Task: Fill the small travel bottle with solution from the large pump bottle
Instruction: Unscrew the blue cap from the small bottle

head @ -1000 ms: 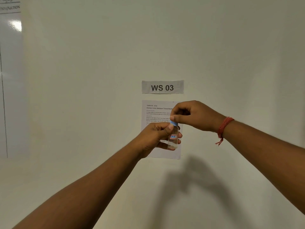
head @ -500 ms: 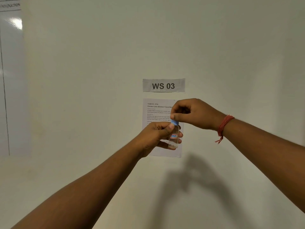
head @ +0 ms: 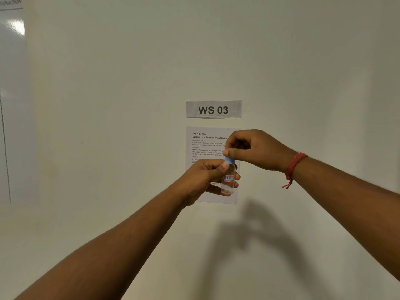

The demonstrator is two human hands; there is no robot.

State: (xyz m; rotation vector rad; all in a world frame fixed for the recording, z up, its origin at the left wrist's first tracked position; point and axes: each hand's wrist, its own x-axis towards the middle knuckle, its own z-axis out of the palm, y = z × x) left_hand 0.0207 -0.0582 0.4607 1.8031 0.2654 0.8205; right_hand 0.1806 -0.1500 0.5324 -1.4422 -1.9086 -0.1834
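Small travel bottle is held up in mid-air between both hands, upright, in front of a pale wall. Clear body, small red-and-blue label whose print is too small to read, and a bit of clear liquid seems to sit at the bottom, hard to be sure. Blue cap on top is mostly covered by the fingers above it; can't tell whether it is seated tight or loose.

Left hand wraps the bottle body from its left side, thumb across the front near the neck, fingertips showing past the bottle's right edge. Right hand comes in from above and right, fingers curled, thumb and forefinger pinching the cap. Red thread bracelet on the right wrist, loose ends hanging down.

Behind the hands: a printed sheet on the wall, lower and right parts blocked by the hands and bottle; header reads "TASK ID 3724", body text too fine to read. Above it a strip label reading "WS 03". Far left of the left hand, a glossy board cut off by the frame edge.

Both forearms run out of frame at the bottom corners. Open wall all round the hands; their shadow falls below and right.
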